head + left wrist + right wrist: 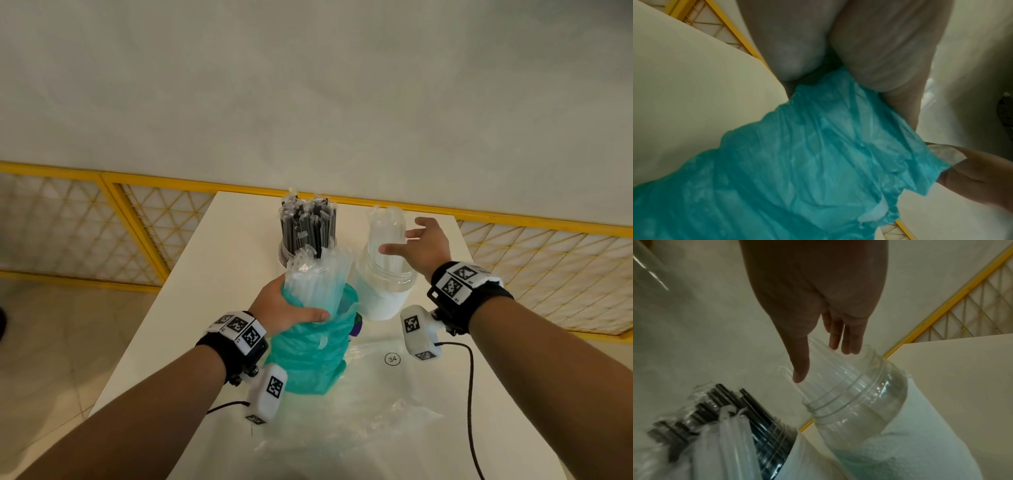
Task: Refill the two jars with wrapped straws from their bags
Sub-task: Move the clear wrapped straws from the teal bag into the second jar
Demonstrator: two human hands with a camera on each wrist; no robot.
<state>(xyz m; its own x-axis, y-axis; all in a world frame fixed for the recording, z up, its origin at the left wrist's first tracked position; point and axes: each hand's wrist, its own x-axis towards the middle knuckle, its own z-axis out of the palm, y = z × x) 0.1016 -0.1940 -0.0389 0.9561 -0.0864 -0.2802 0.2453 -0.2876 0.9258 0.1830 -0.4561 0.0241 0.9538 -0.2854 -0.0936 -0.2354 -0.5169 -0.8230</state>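
Observation:
My left hand (287, 308) grips the teal plastic bag (308, 353) around its neck, holding it upright on the table; clear wrapped straws (318, 274) stick out of its top. The bag's teal film (818, 162) fills the left wrist view, pinched under my thumb (972, 170). A clear jar (385, 287) with a white label holds a few clear straws (387, 229). My right hand (418, 245) hovers open just above and right of that jar's mouth (849, 394), fingers straight. Behind stands a jar of black wrapped straws (308, 229).
An empty clear plastic bag (359, 421) lies crumpled on the white table (222, 274) near me. Two black cables (471, 394) trail from the wrist cameras. A yellow lattice railing (102, 219) runs behind the table; a round "34" sticker (392, 359) marks the tabletop.

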